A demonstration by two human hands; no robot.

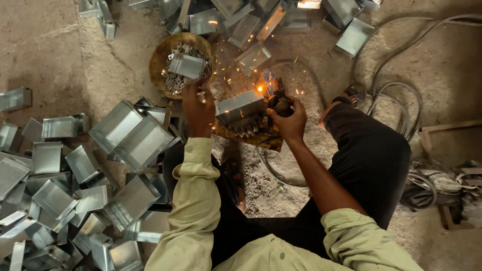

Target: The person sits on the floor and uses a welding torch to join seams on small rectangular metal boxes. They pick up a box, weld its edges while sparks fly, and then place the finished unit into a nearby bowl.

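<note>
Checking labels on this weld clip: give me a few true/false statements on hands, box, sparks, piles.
1. The right hand grips a dark welding tool. True.
2. Sparks fly at the right end of the metal box between the hands. True.
3. The left hand rests on the floor, away from the box. False: it is raised at the box's left end.
4. The round bowl is empty. False: it holds small metal pieces and a box.
5. The finished boxes are piled on the person's right. False: the big pile lies on the left.
</note>
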